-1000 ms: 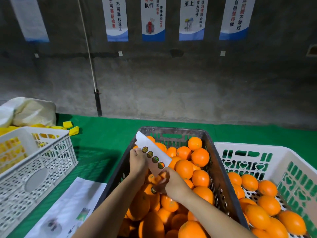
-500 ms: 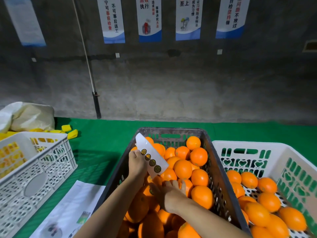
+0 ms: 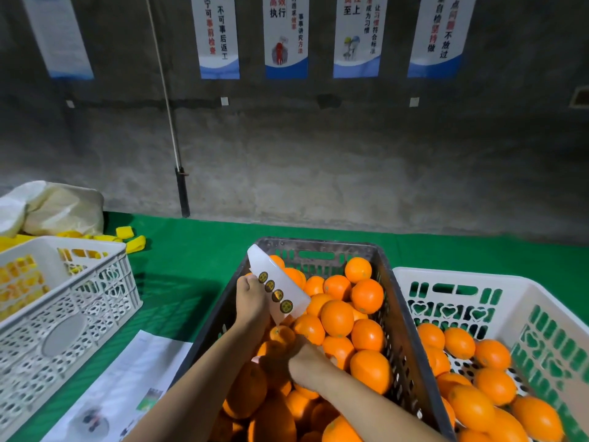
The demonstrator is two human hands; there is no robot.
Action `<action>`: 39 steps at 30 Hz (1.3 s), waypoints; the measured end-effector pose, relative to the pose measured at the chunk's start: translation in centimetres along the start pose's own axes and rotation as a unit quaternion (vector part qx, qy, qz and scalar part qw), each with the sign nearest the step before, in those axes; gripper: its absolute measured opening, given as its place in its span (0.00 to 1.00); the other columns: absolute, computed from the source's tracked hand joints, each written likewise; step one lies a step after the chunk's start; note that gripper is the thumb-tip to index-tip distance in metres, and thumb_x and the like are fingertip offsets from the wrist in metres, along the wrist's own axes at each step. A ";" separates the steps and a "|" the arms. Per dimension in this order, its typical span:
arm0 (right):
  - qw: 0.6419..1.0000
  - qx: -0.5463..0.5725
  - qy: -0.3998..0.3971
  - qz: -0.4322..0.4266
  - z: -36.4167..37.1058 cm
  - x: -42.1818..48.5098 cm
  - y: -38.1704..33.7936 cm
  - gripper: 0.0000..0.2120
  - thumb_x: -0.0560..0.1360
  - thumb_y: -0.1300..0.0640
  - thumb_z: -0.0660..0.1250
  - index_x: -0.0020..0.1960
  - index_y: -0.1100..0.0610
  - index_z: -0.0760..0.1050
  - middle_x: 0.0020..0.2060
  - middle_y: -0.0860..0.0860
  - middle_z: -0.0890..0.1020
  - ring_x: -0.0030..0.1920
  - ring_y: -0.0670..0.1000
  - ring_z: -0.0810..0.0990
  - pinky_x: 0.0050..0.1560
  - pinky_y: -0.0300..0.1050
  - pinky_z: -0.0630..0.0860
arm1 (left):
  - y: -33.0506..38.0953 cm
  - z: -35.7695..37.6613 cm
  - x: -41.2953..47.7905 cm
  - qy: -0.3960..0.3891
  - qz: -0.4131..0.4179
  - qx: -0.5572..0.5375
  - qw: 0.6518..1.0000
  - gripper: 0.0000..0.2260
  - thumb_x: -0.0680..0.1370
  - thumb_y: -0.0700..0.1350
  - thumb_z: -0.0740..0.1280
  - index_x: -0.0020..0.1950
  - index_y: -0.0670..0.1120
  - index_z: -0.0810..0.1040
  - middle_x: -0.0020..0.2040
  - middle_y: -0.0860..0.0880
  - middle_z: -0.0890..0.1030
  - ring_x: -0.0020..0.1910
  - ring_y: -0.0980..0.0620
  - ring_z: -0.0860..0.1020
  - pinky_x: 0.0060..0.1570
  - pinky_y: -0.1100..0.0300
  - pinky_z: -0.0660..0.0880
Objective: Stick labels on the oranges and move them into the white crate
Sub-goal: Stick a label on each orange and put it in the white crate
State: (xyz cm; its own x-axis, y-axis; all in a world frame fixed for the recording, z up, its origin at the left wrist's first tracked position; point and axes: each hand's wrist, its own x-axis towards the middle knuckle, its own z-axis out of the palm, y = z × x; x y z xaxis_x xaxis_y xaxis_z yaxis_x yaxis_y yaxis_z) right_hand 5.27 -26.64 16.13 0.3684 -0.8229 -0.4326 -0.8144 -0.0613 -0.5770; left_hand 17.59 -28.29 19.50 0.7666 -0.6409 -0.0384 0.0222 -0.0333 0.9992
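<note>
A dark crate in the middle is heaped with oranges. Over its left side my left hand pinches a white label strip carrying several round stickers. My right hand reaches down into the pile, its fingers curled over an orange just below the strip. Whether a sticker sits on that orange is hidden by the hand. To the right stands a white crate holding several oranges.
Another white crate with yellow items inside stands at the left on the green mat. A printed paper sheet lies in front of it. A pale bag and yellow pieces lie at the back left, by the concrete wall.
My right hand left the label strip and dropped onto the oranges below, first with fingers spread, now curled over one orange. The left hand kept the strip in place.
</note>
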 end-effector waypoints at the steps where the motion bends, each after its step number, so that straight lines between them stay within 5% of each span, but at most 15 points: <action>1: 1.000 0.009 0.009 -0.011 0.1 -0.1 -0.1 0.40 0.68 0.30 0.68 0.73 0.49 0.64 0.68 0.54 0.72 0.71 0.60 0.68 0.74 0.57 0.59 | 0.1 -0.1 0.0 -0.004 0.006 0.001 1.000 0.09 0.82 0.45 0.52 0.47 0.43 0.68 0.42 0.42 0.74 0.38 0.49 0.74 0.35 0.57 0.71; 5: 0.998 0.000 0.057 -0.041 0.0 -0.4 -0.5 0.34 0.74 0.42 0.68 0.74 0.54 0.60 0.64 0.54 0.77 0.68 0.60 0.73 0.73 0.61 0.56 | 0.3 0.0 -0.3 -0.025 0.020 -0.003 0.999 0.09 0.81 0.43 0.53 0.43 0.44 0.65 0.38 0.45 0.71 0.36 0.51 0.71 0.33 0.58 0.67; 9: 0.993 0.063 0.076 -0.067 -0.8 -1.1 -1.5 0.27 0.64 0.35 0.65 0.58 0.44 0.66 0.51 0.49 0.79 0.56 0.59 0.76 0.62 0.58 0.66 | 0.7 -0.2 -0.2 0.003 -0.003 -0.039 0.999 0.06 0.80 0.39 0.53 0.44 0.41 0.67 0.37 0.43 0.71 0.35 0.48 0.72 0.29 0.59 0.68; 12: 0.993 0.087 0.060 -0.045 -1.6 -1.0 -1.4 0.12 0.70 0.41 0.62 0.47 0.49 0.70 0.42 0.53 0.76 0.45 0.59 0.74 0.52 0.53 0.73 | 0.9 -0.2 -0.1 0.040 -0.024 -0.103 0.994 0.07 0.81 0.40 0.53 0.45 0.42 0.67 0.37 0.43 0.72 0.34 0.48 0.72 0.29 0.61 0.69; 14: 0.979 0.182 0.087 -0.042 -2.4 -1.1 -1.3 0.20 0.71 0.36 0.61 0.41 0.54 0.71 0.38 0.56 0.75 0.42 0.59 0.75 0.47 0.55 0.72 | 0.7 -0.3 -0.2 0.052 -0.020 -0.119 0.991 0.09 0.82 0.41 0.53 0.50 0.39 0.70 0.41 0.41 0.74 0.38 0.46 0.73 0.35 0.58 0.70; 16: 0.939 0.324 0.115 -0.022 -3.6 -0.9 -0.9 0.37 0.72 0.30 0.61 0.58 0.65 0.75 0.49 0.63 0.81 0.49 0.64 0.80 0.54 0.59 0.76 | 0.6 -0.4 -0.2 0.043 -0.015 -0.126 0.991 0.10 0.82 0.43 0.54 0.50 0.38 0.72 0.43 0.40 0.76 0.39 0.46 0.74 0.38 0.57 0.71; 18: 0.880 0.458 0.124 0.030 -5.0 -0.7 -0.5 0.40 0.74 0.29 0.63 0.70 0.61 0.68 0.54 0.60 0.82 0.47 0.61 0.83 0.47 0.57 0.80 | 0.7 -0.4 -0.2 0.025 -0.010 -0.128 0.991 0.12 0.82 0.43 0.55 0.49 0.37 0.73 0.44 0.38 0.79 0.39 0.46 0.76 0.37 0.57 0.72; 20: 0.823 0.548 0.124 0.077 -6.3 -0.6 0.1 0.36 0.74 0.29 0.63 0.66 0.58 0.70 0.47 0.58 0.83 0.35 0.56 0.81 0.31 0.46 0.74 | 0.7 -0.5 -0.4 0.014 0.002 -0.118 0.993 0.13 0.83 0.45 0.55 0.47 0.38 0.72 0.41 0.39 0.77 0.38 0.46 0.75 0.36 0.57 0.70; 22: 0.752 0.645 0.093 0.100 -6.9 -0.5 0.4 0.35 0.73 0.28 0.62 0.63 0.57 0.74 0.43 0.57 0.82 0.31 0.53 0.78 0.28 0.40 0.68 | 0.8 -0.4 -0.7 0.012 0.027 -0.089 0.996 0.13 0.83 0.47 0.55 0.42 0.43 0.68 0.36 0.43 0.71 0.34 0.49 0.70 0.33 0.58 0.67; 25: 0.626 0.775 0.029 0.076 -8.0 -0.9 0.4 0.40 0.72 0.25 0.59 0.59 0.61 0.78 0.45 0.57 0.83 0.32 0.53 0.81 0.29 0.39 0.68 | 0.6 -0.4 -1.1 0.002 0.072 -0.041 0.997 0.14 0.84 0.48 0.54 0.40 0.45 0.64 0.34 0.47 0.67 0.29 0.54 0.68 0.28 0.60 0.66; 28: 0.561 0.827 0.040 0.024 -9.4 -1.6 0.6 0.44 0.73 0.23 0.52 0.58 0.62 0.77 0.51 0.57 0.84 0.41 0.55 0.83 0.26 0.37 0.72 | 0.3 -0.2 -1.5 -0.028 0.107 -0.007 0.994 0.14 0.84 0.49 0.55 0.39 0.46 0.66 0.33 0.49 0.70 0.31 0.54 0.71 0.32 0.57 0.68; 33: 0.419 0.905 0.077 -0.010 -11.2 -2.1 2.5 0.44 0.74 0.24 0.47 0.68 0.60 0.70 0.61 0.58 0.80 0.53 0.59 0.79 0.43 0.44 0.70 | -0.5 0.0 -2.1 -0.089 0.167 0.077 0.979 0.17 0.84 0.54 0.54 0.43 0.44 0.70 0.35 0.45 0.75 0.34 0.51 0.74 0.34 0.57 0.69; 39: 0.344 0.933 0.097 -0.049 -11.1 -1.6 3.3 0.40 0.77 0.28 0.48 0.75 0.57 0.64 0.66 0.56 0.79 0.52 0.60 0.79 0.48 0.52 0.70 | -0.8 0.2 -2.5 -0.121 0.183 0.117 0.969 0.17 0.84 0.53 0.55 0.42 0.43 0.69 0.34 0.43 0.75 0.29 0.58 0.73 0.28 0.64 0.68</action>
State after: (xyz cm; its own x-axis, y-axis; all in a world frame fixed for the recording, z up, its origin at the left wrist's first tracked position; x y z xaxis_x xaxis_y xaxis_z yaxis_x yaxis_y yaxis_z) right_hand -2.96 -31.80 22.65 0.1682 -0.9019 -0.3979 0.9690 0.2255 -0.1014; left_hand 15.53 -26.85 18.79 0.5227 -0.8027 0.2873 -0.3896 0.0748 0.9179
